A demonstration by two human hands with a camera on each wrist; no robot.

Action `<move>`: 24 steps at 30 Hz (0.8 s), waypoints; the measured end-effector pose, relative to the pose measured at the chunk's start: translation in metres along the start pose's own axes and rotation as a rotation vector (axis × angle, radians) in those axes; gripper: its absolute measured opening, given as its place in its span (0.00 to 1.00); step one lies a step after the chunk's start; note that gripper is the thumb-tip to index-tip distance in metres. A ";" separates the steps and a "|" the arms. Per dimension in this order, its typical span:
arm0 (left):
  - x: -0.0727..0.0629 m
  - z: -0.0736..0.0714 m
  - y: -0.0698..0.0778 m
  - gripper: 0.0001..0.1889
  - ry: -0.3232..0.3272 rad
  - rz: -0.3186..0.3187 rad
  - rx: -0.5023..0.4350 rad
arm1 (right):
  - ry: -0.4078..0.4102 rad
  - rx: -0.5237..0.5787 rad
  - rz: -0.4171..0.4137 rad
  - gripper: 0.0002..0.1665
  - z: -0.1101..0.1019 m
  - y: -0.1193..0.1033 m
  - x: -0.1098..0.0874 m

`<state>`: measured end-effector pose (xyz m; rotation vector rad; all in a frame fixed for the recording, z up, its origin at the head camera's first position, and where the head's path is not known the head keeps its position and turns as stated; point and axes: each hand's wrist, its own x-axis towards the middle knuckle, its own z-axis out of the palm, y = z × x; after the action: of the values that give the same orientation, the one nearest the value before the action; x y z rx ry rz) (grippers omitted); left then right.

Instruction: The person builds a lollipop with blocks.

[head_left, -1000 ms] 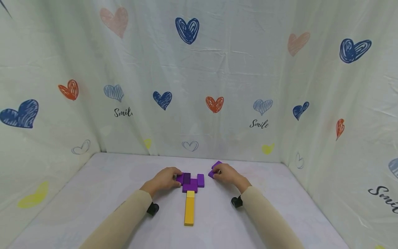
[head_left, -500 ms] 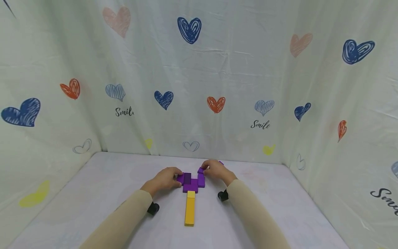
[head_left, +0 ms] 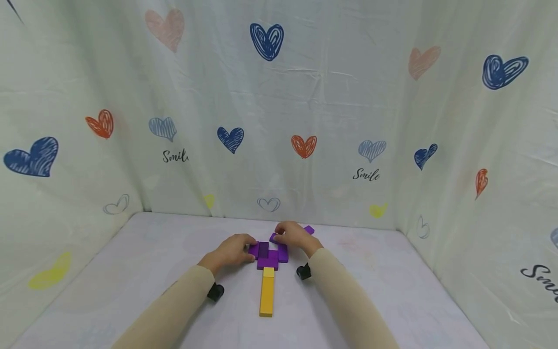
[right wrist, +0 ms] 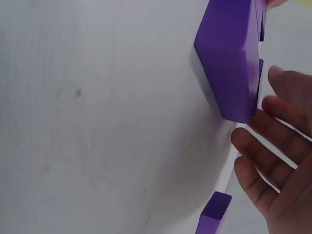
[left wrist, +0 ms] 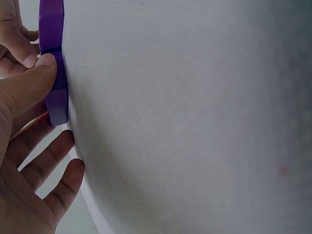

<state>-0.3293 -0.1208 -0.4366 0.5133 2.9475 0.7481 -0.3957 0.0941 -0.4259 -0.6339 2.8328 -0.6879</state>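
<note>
My left hand [head_left: 231, 249] holds a purple block [head_left: 254, 251] at the left of a small block layout, thumb at its near end and index finger at its far end. In the left wrist view the thumb presses that block [left wrist: 59, 95] while the other fingers spread. At the layout's far side my right hand [head_left: 295, 235] pinches another purple block [head_left: 272, 237] between thumb and fingertips. A darker purple block [head_left: 263, 249], a crosswise purple block [head_left: 268, 263] and a right-hand purple block [head_left: 283, 253] lie between and below the hands.
A long yellow block [head_left: 267, 296] and a short pale-yellow block [head_left: 268, 272] run toward me from the purple ones. One loose purple block [head_left: 309, 230] lies beyond the right hand. A heart-printed curtain [head_left: 331, 106] surrounds the white table [head_left: 174, 228].
My right hand has carried a purple block leftward from beside the loose block to the layout's far side. The left hand has stayed in place on its block.
</note>
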 end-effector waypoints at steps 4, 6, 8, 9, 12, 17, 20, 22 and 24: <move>-0.001 0.000 0.001 0.23 -0.009 -0.025 -0.011 | 0.008 -0.008 0.018 0.15 0.003 -0.002 0.001; -0.001 0.000 0.001 0.23 -0.010 -0.033 -0.015 | 0.004 -0.001 0.015 0.15 0.004 -0.004 0.001; -0.001 0.000 0.001 0.23 -0.009 -0.036 -0.016 | 0.003 0.006 0.010 0.15 0.004 -0.005 0.000; -0.001 0.000 0.001 0.23 -0.008 -0.036 -0.015 | 0.002 0.005 0.007 0.15 0.004 -0.005 -0.001; 0.000 -0.001 0.001 0.23 -0.001 -0.030 -0.009 | 0.000 -0.005 -0.004 0.14 0.003 -0.006 0.000; 0.001 -0.001 -0.001 0.22 0.006 0.003 -0.002 | -0.008 -0.008 -0.005 0.13 0.004 -0.005 0.001; 0.001 -0.001 -0.001 0.22 0.002 0.005 -0.005 | -0.011 -0.011 -0.013 0.13 0.004 -0.004 0.001; 0.001 0.000 -0.001 0.22 -0.001 -0.001 -0.010 | -0.015 -0.012 -0.019 0.13 0.005 -0.003 0.000; 0.000 0.000 -0.001 0.22 -0.001 -0.004 -0.010 | -0.019 -0.009 -0.021 0.13 0.005 -0.003 -0.001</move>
<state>-0.3300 -0.1216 -0.4373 0.5061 2.9413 0.7620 -0.3922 0.0902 -0.4283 -0.6689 2.8172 -0.6690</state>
